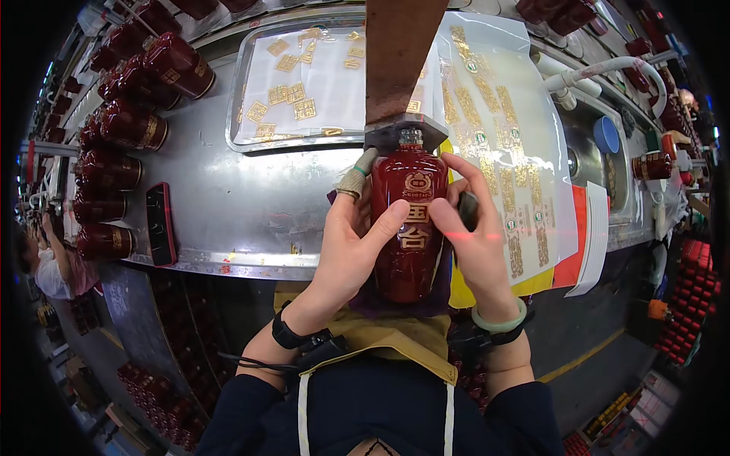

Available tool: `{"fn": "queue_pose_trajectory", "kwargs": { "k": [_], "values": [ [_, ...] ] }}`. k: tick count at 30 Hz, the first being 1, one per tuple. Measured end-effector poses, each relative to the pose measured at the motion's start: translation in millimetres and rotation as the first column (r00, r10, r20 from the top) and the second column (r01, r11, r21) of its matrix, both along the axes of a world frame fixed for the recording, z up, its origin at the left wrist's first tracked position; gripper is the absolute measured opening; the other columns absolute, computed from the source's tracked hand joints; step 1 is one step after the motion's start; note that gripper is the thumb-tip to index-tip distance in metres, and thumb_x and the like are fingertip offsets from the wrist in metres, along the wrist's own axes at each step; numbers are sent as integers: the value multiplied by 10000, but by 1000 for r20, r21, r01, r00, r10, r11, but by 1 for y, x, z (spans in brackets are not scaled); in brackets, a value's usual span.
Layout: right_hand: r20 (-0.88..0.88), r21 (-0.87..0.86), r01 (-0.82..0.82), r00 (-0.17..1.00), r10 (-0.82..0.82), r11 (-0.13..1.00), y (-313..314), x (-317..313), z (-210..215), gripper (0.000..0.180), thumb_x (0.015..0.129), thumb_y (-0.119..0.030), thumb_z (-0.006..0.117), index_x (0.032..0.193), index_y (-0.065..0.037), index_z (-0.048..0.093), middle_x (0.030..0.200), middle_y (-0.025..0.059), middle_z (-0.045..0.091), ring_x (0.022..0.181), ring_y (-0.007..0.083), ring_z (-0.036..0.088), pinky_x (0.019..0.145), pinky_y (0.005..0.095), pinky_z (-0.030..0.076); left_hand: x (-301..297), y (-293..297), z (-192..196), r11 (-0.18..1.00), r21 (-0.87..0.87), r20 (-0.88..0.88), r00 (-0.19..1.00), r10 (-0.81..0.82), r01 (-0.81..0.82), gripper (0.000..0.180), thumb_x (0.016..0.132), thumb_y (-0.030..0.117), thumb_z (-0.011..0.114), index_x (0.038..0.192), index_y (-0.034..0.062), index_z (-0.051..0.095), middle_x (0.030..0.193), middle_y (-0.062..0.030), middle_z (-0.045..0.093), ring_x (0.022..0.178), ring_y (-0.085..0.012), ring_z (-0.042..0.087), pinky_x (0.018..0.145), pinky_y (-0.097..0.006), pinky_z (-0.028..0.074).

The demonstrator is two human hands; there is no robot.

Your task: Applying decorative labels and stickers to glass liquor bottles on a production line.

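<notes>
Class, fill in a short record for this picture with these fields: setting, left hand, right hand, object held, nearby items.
setting: metal worktable seen from above, person seated at it
left hand: left hand grips the side of the dark red bottle, thumb across its front
right hand: right hand on the bottle's other side, thumb pressing near the gold label
object held: glossy bottle, neck against a brown support
nearby items: tray with gold stickers; sticker sheet; row of red bottles; dark phone

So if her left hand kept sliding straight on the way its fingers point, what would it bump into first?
Probably the dark block at the red bottle's neck; the left hand points up along the bottle toward it, though depth is unclear.
</notes>
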State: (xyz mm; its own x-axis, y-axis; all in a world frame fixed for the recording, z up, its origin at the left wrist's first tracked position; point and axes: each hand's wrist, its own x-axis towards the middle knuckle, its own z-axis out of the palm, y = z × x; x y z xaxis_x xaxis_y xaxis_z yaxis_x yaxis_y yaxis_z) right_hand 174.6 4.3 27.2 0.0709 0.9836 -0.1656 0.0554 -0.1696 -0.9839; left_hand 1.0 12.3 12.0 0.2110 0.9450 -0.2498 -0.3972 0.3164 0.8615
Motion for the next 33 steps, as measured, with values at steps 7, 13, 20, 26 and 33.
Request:
{"fn": "queue_pose_trajectory", "kwargs": {
  "k": [7,13,20,26,33],
  "values": [
    [321,379,-75,945,-55,922,33,13,37,332,988,16,599,1318,-18,599,1020,68,611,957,174,597,852,291,494,11,1,4,998,66,-176,984,22,-11,909,898,114,816,1585,-43,240,1416,-180,557,1229,-208,636,1013,-351,546],
    [721,402,-620,668,185,674,59,7,64,283,848,113,640,1081,-14,739,955,127,694,908,326,646,770,384,535,11,1,7,999,41,-209,978,-7,16,881,899,93,805,1572,-43,253,1354,-164,590,1175,-188,650,989,-339,557],
    [452,444,-331,885,110,832,52,18,66,242,1004,40,543,1160,14,726,980,114,712,934,183,702,858,285,537,-1,-3,2,999,-46,10,1000,8,-8,970,924,105,803,1636,-14,155,1523,-182,470,1372,-236,529,1126,-393,478],
    [85,187,-70,995,55,980,11,26,24,298,1071,7,484,1323,22,643,1174,62,661,1078,96,614,962,254,486,-2,-15,-7,994,95,-107,994,-40,50,990,903,134,825,1632,-10,171,1536,-183,450,1380,-246,524,1147,-408,456],
    [315,383,-65,947,-65,921,2,26,14,385,971,80,572,1340,-7,639,1167,111,665,1101,161,638,958,290,499,0,-17,-6,991,122,-119,992,-38,53,968,911,139,817,1629,-9,185,1510,-178,483,1361,-241,543,1141,-403,462]
  ]
}}
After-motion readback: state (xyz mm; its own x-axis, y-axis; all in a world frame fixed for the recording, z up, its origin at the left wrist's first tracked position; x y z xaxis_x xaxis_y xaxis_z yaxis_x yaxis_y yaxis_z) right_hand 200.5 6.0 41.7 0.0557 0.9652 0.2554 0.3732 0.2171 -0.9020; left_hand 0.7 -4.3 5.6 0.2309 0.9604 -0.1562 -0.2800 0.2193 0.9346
